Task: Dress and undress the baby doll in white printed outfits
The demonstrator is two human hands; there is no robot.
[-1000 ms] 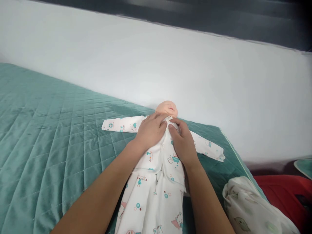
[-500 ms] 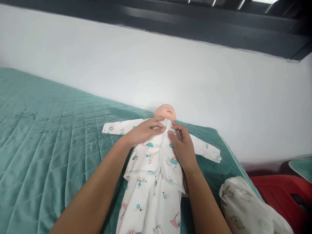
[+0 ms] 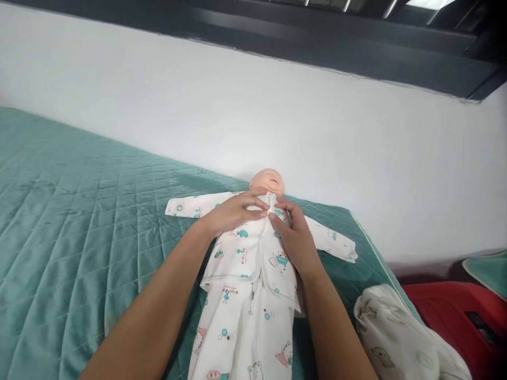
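A baby doll lies on its back, its bald head toward the wall. It wears a white printed baby shirt with long sleeves spread to both sides, and matching trousers. My left hand is at the upper chest, thumb and fingertips closed on the shirt's front edge just below the neck. Opposite it, my right hand pinches the other front edge, its thumb close to my left thumb. A small fastener shows between the thumbs, and another sits lower on the front.
Beneath the doll is a green quilted bed cover, running up to a white wall. A crumpled white printed cloth lies at the lower right, beside a red object past the bed's edge. A dark ledge crosses the top.
My right thumb has moved left, toward my left thumb, bringing the two front edges of the shirt closer together. The doll has stayed in place.
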